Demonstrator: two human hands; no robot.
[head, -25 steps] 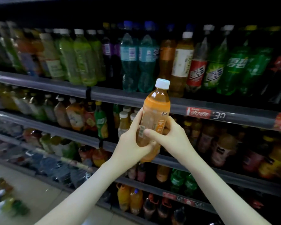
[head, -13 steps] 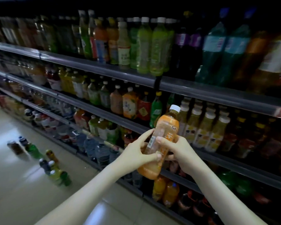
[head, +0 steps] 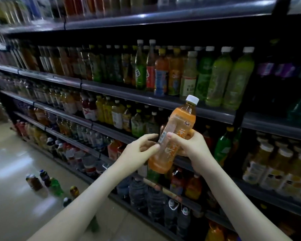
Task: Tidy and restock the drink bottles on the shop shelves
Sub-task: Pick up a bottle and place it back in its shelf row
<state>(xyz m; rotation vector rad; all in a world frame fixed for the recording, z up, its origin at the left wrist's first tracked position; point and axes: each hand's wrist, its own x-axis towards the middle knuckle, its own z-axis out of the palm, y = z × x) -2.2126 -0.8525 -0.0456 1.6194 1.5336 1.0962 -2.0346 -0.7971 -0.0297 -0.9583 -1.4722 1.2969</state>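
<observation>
An orange tea bottle (head: 176, 129) with a white cap is tilted to the right in front of the shelves. My right hand (head: 188, 145) grips it round the middle, thumb across the label. My left hand (head: 139, 152) holds its lower left side, with thumb and fingers curled against it. Behind it run long dark shelves (head: 163, 100) packed with rows of drink bottles.
Several loose bottles (head: 47, 181) stand on the pale tiled floor at the lower left, near the foot of the shelves. Large water bottles (head: 156, 197) fill the bottom shelf under my hands. Green bottles (head: 229, 79) stand on the shelf above the held bottle.
The view has swung left along the aisle and upward. The bottle has stayed in both hands, tilted slightly more to the right; my left hand has slid lower on it.
</observation>
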